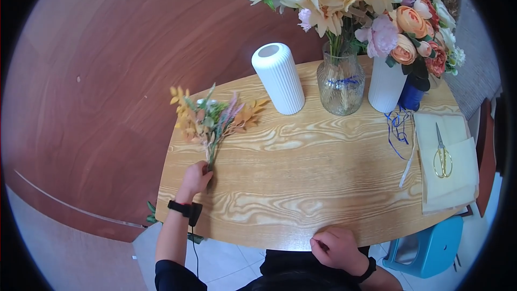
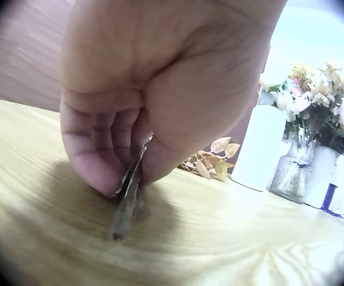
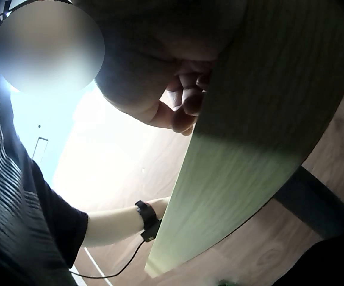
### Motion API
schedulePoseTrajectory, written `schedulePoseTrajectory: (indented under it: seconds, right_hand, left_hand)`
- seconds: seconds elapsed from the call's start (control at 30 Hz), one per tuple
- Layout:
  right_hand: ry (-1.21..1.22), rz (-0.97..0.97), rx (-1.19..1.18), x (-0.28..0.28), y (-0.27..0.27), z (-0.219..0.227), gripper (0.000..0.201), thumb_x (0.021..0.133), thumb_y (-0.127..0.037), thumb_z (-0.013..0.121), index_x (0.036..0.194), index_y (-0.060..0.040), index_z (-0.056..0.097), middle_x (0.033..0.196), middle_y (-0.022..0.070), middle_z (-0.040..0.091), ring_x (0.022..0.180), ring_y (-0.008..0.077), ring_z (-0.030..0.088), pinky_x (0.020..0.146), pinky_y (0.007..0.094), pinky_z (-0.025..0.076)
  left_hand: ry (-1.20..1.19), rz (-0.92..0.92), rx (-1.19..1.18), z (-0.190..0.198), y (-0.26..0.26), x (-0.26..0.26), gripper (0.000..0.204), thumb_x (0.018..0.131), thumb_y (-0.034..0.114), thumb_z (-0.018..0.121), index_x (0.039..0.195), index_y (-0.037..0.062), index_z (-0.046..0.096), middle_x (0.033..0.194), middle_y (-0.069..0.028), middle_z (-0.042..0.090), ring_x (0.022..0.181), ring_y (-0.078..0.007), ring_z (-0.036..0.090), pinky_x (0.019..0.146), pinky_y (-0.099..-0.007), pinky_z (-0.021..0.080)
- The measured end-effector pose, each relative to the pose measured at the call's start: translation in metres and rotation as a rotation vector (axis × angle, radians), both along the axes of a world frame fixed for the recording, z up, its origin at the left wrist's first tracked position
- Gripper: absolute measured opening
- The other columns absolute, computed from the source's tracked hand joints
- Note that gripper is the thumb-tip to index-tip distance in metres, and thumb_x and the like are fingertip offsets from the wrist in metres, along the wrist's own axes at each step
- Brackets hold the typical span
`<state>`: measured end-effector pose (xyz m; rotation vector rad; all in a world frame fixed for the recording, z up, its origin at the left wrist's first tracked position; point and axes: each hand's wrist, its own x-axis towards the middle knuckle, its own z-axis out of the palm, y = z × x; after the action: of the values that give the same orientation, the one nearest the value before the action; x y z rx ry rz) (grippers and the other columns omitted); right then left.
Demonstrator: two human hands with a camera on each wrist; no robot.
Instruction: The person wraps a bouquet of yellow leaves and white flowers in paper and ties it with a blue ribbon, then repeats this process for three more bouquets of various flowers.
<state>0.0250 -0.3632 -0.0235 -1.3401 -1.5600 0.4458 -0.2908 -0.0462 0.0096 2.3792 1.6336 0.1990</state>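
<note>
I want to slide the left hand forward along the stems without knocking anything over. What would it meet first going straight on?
Probably only the leafy top of the dried sprig that the left hand pinches. Past it the table ends; the white ribbed vase stands off to the right.
</note>
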Motion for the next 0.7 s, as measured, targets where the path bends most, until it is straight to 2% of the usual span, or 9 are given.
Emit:
schedulePoseTrajectory:
  seconds: [0.1,0.23,0.3,0.37,0.43,0.53,0.63,0.7]
  right_hand:
    - [-0.012,0.0,0.016,0.001,0.0,0.001,0.01,0.078,-0.01,0.07,0.073,-0.0082,0.062,0.059,0.0049,0.058,0.053,0.0219,0.059,0.051,0.0334,0.047]
    - [-0.002,-0.014,0.055,-0.003,-0.004,-0.006,0.01,0.078,-0.01,0.07,0.073,-0.0077,0.061,0.06,0.0056,0.058,0.054,0.0233,0.059,0.052,0.0341,0.047]
    - [0.0,-0.047,0.073,-0.001,-0.007,-0.007,0.01,0.079,-0.01,0.069,0.073,-0.0075,0.061,0.06,0.0057,0.058,0.054,0.0236,0.059,0.052,0.0345,0.047]
    - [0.007,-0.059,0.092,-0.001,-0.007,-0.002,0.011,0.08,-0.01,0.069,0.073,-0.0073,0.061,0.061,0.0056,0.058,0.055,0.0236,0.059,0.053,0.035,0.047]
    - [0.006,-0.061,0.068,-0.002,-0.01,-0.003,0.01,0.081,-0.011,0.068,0.074,-0.0072,0.061,0.062,0.0058,0.058,0.056,0.0239,0.059,0.053,0.0348,0.047]
    - [0.002,-0.04,0.031,-0.002,-0.011,-0.005,0.01,0.083,-0.012,0.067,0.076,-0.0073,0.061,0.063,0.0062,0.059,0.057,0.0243,0.059,0.053,0.0345,0.047]
    - [0.012,-0.032,-0.013,-0.004,-0.012,-0.004,0.01,0.084,-0.014,0.067,0.078,-0.0077,0.062,0.064,0.0063,0.059,0.057,0.0241,0.059,0.053,0.0344,0.047]
    - [0.007,-0.036,-0.04,-0.005,-0.012,-0.004,0.01,0.084,-0.015,0.067,0.079,-0.008,0.063,0.064,0.0061,0.059,0.057,0.0236,0.06,0.053,0.0345,0.047]
  left_hand:
    - [-0.002,-0.008,0.028,0.001,0.008,0.022,0.025,0.078,0.015,0.07,0.096,-0.0022,0.064,0.083,-0.0209,0.068,0.079,-0.0378,0.066,0.07,-0.0427,0.053]
    - [-0.002,-0.027,0.126,-0.017,0.029,0.02,0.022,0.076,0.014,0.069,0.092,-0.0001,0.065,0.083,-0.022,0.068,0.079,-0.038,0.066,0.07,-0.0431,0.053]
    - [0.034,-0.009,0.093,-0.023,0.037,0.016,0.021,0.075,0.014,0.068,0.091,0.0012,0.065,0.082,-0.0224,0.067,0.079,-0.0384,0.066,0.069,-0.0442,0.052]
    - [-0.026,-0.013,0.104,-0.035,0.042,0.009,0.027,0.075,0.015,0.07,0.098,-0.0006,0.066,0.077,-0.0191,0.067,0.071,-0.0328,0.066,0.065,-0.0408,0.052]
    - [-0.101,-0.008,0.114,-0.031,0.032,0.01,0.032,0.076,0.015,0.07,0.101,-0.0032,0.064,0.088,-0.0239,0.066,0.082,-0.0407,0.064,0.072,-0.0463,0.051]
    - [0.041,0.037,0.465,-0.021,0.001,0.026,0.043,0.077,0.016,0.071,0.111,-0.0065,0.06,0.102,-0.0286,0.061,0.094,-0.0435,0.06,0.081,-0.0461,0.049]
    - [-0.1,-0.113,0.458,0.008,-0.038,0.056,0.048,0.078,0.016,0.072,0.116,-0.0083,0.057,0.112,-0.0315,0.055,0.103,-0.0461,0.054,0.088,-0.0466,0.047]
    - [-0.189,-0.231,0.333,0.027,-0.069,0.085,0.041,0.079,0.016,0.072,0.111,-0.0059,0.061,0.099,-0.0254,0.061,0.091,-0.0395,0.061,0.08,-0.0448,0.05]
